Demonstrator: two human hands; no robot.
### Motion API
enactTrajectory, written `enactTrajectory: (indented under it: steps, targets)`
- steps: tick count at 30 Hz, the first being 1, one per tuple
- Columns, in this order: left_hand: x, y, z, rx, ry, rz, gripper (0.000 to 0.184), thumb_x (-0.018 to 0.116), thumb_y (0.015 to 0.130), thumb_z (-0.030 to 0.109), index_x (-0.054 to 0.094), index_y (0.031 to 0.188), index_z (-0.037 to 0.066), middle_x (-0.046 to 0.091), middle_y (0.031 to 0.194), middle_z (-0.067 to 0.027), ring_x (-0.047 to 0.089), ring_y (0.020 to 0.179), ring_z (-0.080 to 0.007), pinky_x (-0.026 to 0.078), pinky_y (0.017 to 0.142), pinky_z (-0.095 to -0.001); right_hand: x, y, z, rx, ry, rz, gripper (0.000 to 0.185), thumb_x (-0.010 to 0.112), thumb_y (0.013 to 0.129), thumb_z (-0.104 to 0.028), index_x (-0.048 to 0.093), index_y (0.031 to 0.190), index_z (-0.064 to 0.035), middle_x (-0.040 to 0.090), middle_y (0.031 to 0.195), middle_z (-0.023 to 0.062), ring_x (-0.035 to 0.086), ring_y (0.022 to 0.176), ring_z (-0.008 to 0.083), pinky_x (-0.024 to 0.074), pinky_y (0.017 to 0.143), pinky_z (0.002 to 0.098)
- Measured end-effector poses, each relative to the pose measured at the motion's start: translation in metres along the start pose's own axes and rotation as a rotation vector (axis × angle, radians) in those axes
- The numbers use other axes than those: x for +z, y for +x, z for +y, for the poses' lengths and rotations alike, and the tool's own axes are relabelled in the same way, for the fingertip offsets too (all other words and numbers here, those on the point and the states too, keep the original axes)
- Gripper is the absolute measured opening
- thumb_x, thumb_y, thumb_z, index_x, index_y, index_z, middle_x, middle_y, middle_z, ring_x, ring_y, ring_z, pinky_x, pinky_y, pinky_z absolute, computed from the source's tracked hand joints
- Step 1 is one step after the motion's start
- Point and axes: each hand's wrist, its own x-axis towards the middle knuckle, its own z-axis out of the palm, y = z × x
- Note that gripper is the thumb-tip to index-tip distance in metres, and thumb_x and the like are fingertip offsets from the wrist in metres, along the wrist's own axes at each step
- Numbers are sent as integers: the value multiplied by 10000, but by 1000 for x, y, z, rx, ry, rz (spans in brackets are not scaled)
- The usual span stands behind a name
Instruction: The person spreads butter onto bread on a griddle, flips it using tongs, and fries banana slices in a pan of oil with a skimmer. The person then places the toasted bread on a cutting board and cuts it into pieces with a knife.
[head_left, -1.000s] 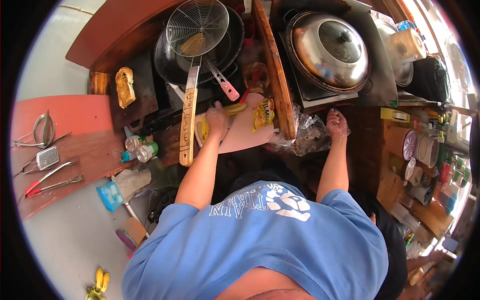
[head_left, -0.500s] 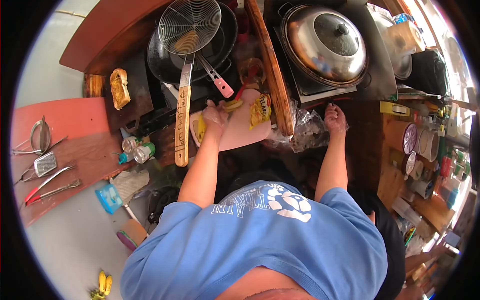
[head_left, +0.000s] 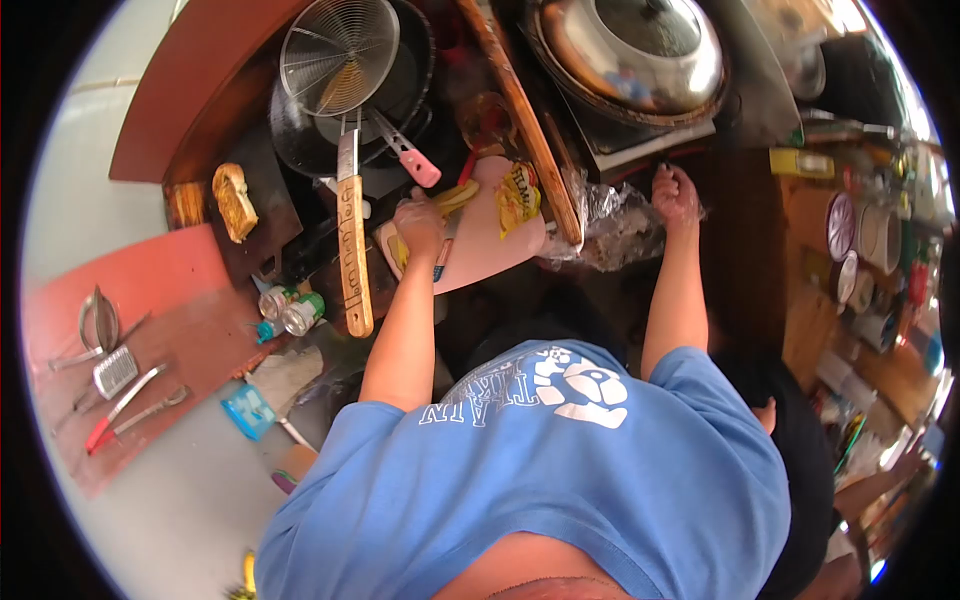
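Head cam's on my screen. What's the L hand [head_left: 420,225] at?

It's over the L part of the pink board [head_left: 487,240], w/ a banana-like yellow piece [head_left: 457,195] right beside the fingers, on their R. Can't tell if it's gripping; I only get the back of the hand, fingers partly hidden.

OK. And the R hand [head_left: 677,197]?

Narrow, fingers curled in. Can't tell from here if anything's inside. I see a clear plastic bag [head_left: 615,235] just L of it, crumpled.

What else is on the board?

Yellow packet [head_left: 518,200], btwn the hands but nearer the L one. Also sthg blue by the L wrist, too small for me to ID.

Stuff around the hands?

Skimmer's wooden handle [head_left: 356,265] is just L of the L hand, its wire basket [head_left: 340,55] farther beyond. Pink handle [head_left: 418,170] right past the L fingertips. Toast [head_left: 235,202] well off to that hand's L. Lidded pan [head_left: 635,55] beyond the R hand, wooden divider [head_left: 530,130] btwn the two.
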Motion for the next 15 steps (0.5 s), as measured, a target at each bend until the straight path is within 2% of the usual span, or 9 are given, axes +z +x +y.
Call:
enactTrajectory:
  steps: [2,3,7,9,11,12,13,15]
  targets:
    - [6,5,0,45,147,13,205,473,993,215,545,1130,81,670,850,-114,668,864,-303,502,786,-376,-7,4,-7,13,-34,-40,260,546,925,-232,636,936,13,575,686,26,464,502,111,399,438,226]
    - [9,7,-1,65,153,20,214,468,996,230,547,1127,81,666,850,-109,657,846,-295,500,769,-370,-6,3,-3,30,-16,-66,270,537,935,-239,632,943,13,570,683,26,459,499,111,391,434,229]
    - [19,10,-8,41,-104,-48,261,445,1009,294,557,1114,82,651,850,-91,615,774,-264,491,698,-347,-9,3,0,-29,6,-87,263,526,958,-221,600,1006,27,574,721,29,463,508,113,388,435,232]
    - [23,12,-13,-54,-464,-111,289,434,1016,325,562,1108,83,643,850,-82,594,738,-249,487,663,-336,-6,1,5,-47,41,-79,258,527,959,-217,594,1014,27,575,730,30,464,510,112,390,435,234]
    - [28,13,-17,-273,-1079,-223,319,422,1023,357,566,1101,83,636,850,-73,572,702,-233,482,627,-324,-3,-1,10,-56,61,-71,254,529,960,-212,588,1023,27,576,738,31,465,512,111,391,436,235]
    - [29,14,-20,-361,-1292,-264,335,417,1026,373,569,1098,83,632,851,-68,562,684,-226,480,610,-319,-3,-1,11,-62,60,-67,250,531,960,-211,588,1019,26,576,734,32,466,511,109,391,436,232]
    - [42,16,-31,-310,-1329,-285,350,411,1029,388,571,1095,84,628,851,-63,551,666,-218,478,592,-313,-3,0,10,-66,56,-63,246,533,959,-209,588,1015,24,577,730,32,467,510,107,391,436,229]
    - [67,29,-54,-23,-1255,-293,383,399,1036,420,576,1088,84,620,851,-54,530,629,-203,474,557,-301,-5,5,7,-30,74,-73,246,531,962,-210,588,1011,24,577,724,30,468,508,105,389,434,224]
